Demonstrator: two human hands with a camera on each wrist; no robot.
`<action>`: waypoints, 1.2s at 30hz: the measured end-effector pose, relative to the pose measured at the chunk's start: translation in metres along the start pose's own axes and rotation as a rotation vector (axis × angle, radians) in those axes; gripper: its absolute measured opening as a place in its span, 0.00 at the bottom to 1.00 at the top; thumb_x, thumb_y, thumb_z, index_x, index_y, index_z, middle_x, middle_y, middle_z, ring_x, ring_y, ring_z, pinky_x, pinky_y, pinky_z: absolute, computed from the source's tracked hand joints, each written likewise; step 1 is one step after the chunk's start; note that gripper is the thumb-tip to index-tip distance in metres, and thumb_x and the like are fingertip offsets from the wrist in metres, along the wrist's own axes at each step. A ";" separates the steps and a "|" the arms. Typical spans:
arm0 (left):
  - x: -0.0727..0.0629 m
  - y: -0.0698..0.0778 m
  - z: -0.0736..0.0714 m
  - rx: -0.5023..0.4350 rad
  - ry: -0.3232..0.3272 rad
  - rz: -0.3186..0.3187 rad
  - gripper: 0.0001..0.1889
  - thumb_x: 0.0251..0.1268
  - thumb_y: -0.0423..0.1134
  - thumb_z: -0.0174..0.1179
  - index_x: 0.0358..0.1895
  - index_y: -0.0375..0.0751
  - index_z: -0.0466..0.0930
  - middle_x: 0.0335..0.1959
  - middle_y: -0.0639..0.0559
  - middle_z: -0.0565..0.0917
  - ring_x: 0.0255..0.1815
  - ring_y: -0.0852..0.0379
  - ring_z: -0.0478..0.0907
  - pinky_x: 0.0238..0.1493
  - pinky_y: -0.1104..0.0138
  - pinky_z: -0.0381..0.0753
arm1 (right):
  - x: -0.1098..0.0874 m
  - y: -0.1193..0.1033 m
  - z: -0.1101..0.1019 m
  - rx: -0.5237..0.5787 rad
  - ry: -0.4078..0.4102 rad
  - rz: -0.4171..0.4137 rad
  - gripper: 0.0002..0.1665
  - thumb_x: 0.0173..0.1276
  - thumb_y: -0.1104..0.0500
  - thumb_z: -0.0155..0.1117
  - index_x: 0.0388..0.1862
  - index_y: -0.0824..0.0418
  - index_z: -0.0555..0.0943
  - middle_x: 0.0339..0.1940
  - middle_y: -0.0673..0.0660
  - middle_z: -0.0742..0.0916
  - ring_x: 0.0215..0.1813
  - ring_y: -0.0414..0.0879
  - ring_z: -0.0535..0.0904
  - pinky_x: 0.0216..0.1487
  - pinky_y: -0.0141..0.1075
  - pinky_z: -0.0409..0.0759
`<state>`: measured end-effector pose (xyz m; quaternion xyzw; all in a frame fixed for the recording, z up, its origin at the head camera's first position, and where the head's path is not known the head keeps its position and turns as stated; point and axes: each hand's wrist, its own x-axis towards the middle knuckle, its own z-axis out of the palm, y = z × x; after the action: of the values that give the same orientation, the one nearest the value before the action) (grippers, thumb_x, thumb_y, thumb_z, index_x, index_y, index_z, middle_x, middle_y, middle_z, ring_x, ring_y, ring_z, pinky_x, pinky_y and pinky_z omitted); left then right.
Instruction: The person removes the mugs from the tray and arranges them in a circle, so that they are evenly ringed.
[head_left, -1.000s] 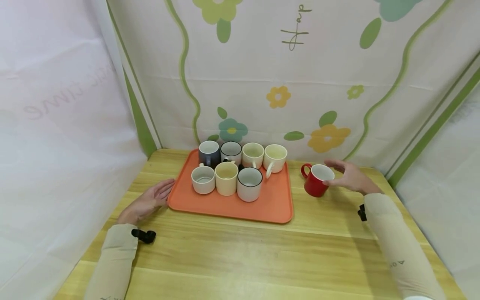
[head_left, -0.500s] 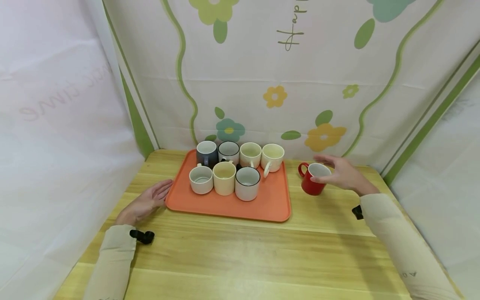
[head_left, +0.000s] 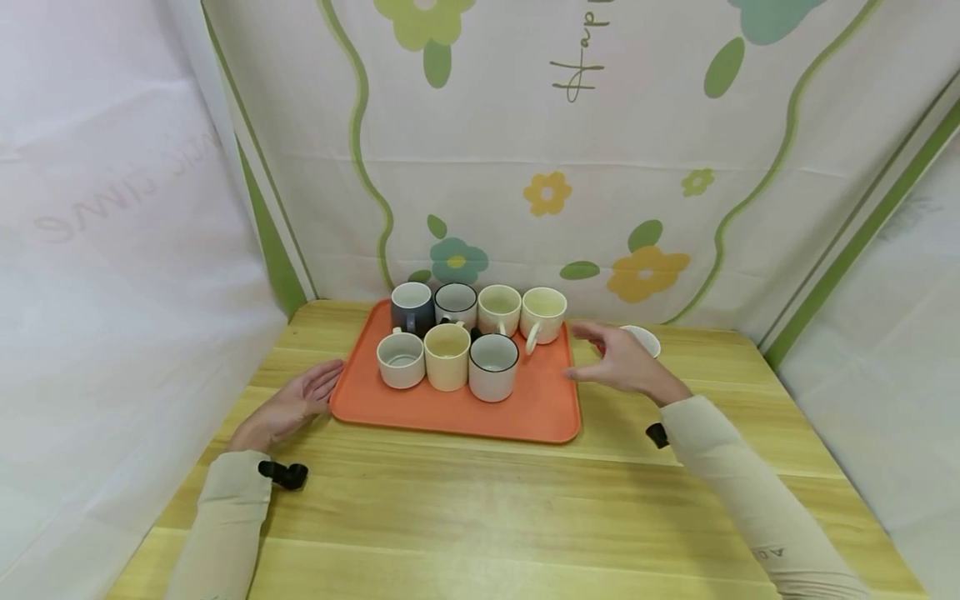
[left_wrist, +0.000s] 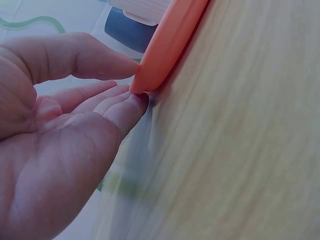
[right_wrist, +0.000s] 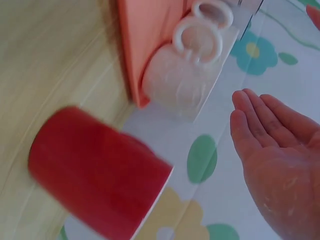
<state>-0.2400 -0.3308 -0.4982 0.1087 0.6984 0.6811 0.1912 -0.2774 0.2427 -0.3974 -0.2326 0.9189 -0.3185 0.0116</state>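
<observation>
An orange tray [head_left: 540, 421] lies on the wooden table, carrying several mugs in two rows. At its left rim my left hand [head_left: 295, 404] rests with fingers mostly straight; in the left wrist view the thumb meets the rim and a fingertip touches low on its edge. My right hand [head_left: 626, 358] is beside the tray's right rim, fingers extended and thumb apart, holding nothing. It partly covers a red mug [right_wrist: 95, 172] with a white inside, standing on the table right of the tray. Nearest that hand on the tray is a cream mug [head_left: 546, 312].
The back row also has a dark blue mug [head_left: 412, 321], a black-rimmed mug [head_left: 456, 304] and another cream mug [head_left: 499, 308]. In front stand a short white cup [head_left: 401, 371], a pale yellow mug [head_left: 447, 371] and another black-rimmed mug [head_left: 492, 379]. A flowered curtain [head_left: 480, 167] hangs behind.
My right hand has left the red mug and moved left to the tray's right rim. The mug stays on the table. My left hand remains at the left rim.
</observation>
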 end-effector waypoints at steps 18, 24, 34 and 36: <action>0.001 -0.003 0.000 -0.004 -0.011 0.014 0.51 0.65 0.13 0.52 0.87 0.32 0.33 0.89 0.35 0.37 0.88 0.33 0.34 0.69 0.78 0.75 | 0.048 -0.039 0.070 0.109 0.003 -0.112 0.52 0.56 0.43 0.84 0.75 0.62 0.75 0.72 0.64 0.82 0.72 0.64 0.79 0.74 0.61 0.76; 0.001 -0.003 0.000 0.013 -0.004 0.015 0.51 0.67 0.14 0.54 0.87 0.33 0.34 0.89 0.34 0.38 0.88 0.33 0.35 0.70 0.78 0.75 | 0.059 -0.034 0.082 0.131 0.015 -0.146 0.54 0.53 0.42 0.86 0.75 0.64 0.75 0.71 0.61 0.84 0.71 0.59 0.81 0.74 0.58 0.78; 0.001 -0.001 -0.002 0.023 -0.023 0.024 0.50 0.67 0.14 0.53 0.86 0.32 0.33 0.88 0.33 0.37 0.87 0.32 0.33 0.70 0.78 0.75 | 0.073 -0.028 0.099 0.174 0.012 -0.090 0.54 0.50 0.42 0.88 0.73 0.61 0.77 0.64 0.56 0.86 0.63 0.53 0.82 0.68 0.52 0.82; 0.001 -0.001 -0.001 0.023 -0.028 0.025 0.50 0.67 0.14 0.52 0.86 0.32 0.33 0.88 0.32 0.36 0.87 0.31 0.33 0.70 0.78 0.74 | 0.074 -0.027 0.101 0.193 0.010 -0.083 0.52 0.50 0.42 0.88 0.71 0.59 0.78 0.62 0.57 0.87 0.61 0.55 0.83 0.66 0.53 0.83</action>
<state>-0.2411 -0.3310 -0.4996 0.1291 0.7021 0.6738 0.1909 -0.3143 0.1329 -0.4526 -0.2664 0.8736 -0.4069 0.0161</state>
